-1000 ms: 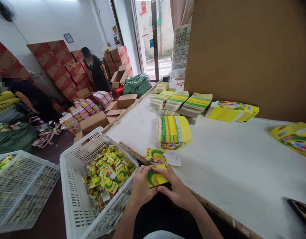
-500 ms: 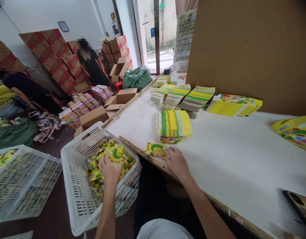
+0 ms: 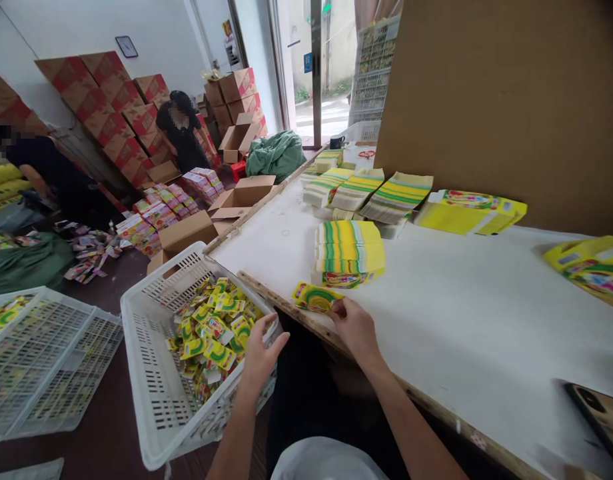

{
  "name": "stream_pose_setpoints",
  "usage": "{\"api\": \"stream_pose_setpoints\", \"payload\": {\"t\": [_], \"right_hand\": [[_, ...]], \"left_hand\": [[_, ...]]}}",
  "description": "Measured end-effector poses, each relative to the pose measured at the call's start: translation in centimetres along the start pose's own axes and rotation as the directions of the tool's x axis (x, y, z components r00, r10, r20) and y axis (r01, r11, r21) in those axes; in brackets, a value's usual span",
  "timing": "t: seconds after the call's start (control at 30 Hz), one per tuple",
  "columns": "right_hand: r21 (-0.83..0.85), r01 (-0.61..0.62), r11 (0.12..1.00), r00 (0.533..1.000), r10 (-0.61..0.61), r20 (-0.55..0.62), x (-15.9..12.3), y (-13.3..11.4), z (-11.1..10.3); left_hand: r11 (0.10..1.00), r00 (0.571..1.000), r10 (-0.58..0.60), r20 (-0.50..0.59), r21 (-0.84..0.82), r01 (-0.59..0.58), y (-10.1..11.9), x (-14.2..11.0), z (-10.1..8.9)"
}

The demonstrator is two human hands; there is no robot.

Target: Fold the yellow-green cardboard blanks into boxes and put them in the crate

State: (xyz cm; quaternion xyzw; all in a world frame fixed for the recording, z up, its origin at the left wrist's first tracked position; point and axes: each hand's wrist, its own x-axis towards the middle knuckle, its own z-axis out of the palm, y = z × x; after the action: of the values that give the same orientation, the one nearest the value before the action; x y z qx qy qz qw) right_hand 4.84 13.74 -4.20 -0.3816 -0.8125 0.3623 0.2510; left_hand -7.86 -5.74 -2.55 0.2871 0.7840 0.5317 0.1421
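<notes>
My right hand [image 3: 354,327] pinches the right end of a flat yellow-and-green carton [image 3: 314,297] at the table's wooden front edge. Fingers apart and holding nothing, my left hand [image 3: 262,350] hovers by the right rim of a white plastic crate [image 3: 136,373]. Inside that crate lies a loose heap of small yellow cartons [image 3: 219,327]. Just beyond the pinched carton, a stack of yellow, green and white flat cartons [image 3: 349,253] stands on the white tabletop [image 3: 461,320].
More carton stacks [image 3: 399,197] lie farther back, below a brown board [image 3: 501,113]. A phone [image 3: 599,413] rests at the right. Another lattice crate [image 3: 51,360] stands at left. Two people work among cardboard boxes [image 3: 106,127]; an open box [image 3: 244,197] sits beside the table.
My left hand has moved right, from over the heap to the crate's near rim. My right hand has lifted the carton's end slightly. The person by the boxes has bent forward.
</notes>
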Motion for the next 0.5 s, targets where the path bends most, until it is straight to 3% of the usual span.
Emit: {"api": "stream_pose_setpoints", "payload": {"t": [0.07,0.13,0.27,0.33,0.4,0.43,0.5], "right_hand": [[0.257,-0.024,0.966,0.998,0.007,0.066,-0.9,-1.0,-0.4],[0.476,-0.032,0.879,0.982,-0.06,0.177,-2.2,-2.4,-0.6],[0.654,-0.095,0.751,0.92,-0.185,0.346,-4.7,-5.4,-0.4],[0.726,-0.188,0.661,0.885,-0.206,0.417,-5.5,-6.3,-0.1],[0.775,-0.274,0.57,0.843,-0.246,0.478,-6.0,-6.9,0.1],[0.79,-0.29,0.539,0.834,-0.263,0.486,-6.3,-7.1,0.2],[0.805,-0.268,0.529,0.857,-0.25,0.45,-6.7,-7.4,0.3]], "left_hand": [[0.963,0.995,-0.048,0.087,-0.26,0.069,0.3,-0.4,1.2],[0.867,0.991,-0.017,0.133,-0.491,0.081,0.8,-0.6,2.5],[0.623,0.994,0.007,0.113,-0.778,0.084,3.0,-0.5,4.1],[0.506,0.998,-0.045,0.054,-0.86,0.069,4.5,-0.2,4.2],[0.445,0.997,-0.063,-0.052,-0.896,-0.018,5.7,0.1,4.1],[0.443,0.992,-0.055,-0.113,-0.893,-0.077,6.1,0.3,4.1],[0.487,0.974,-0.039,-0.222,-0.856,-0.176,6.4,0.4,4.1]]}}
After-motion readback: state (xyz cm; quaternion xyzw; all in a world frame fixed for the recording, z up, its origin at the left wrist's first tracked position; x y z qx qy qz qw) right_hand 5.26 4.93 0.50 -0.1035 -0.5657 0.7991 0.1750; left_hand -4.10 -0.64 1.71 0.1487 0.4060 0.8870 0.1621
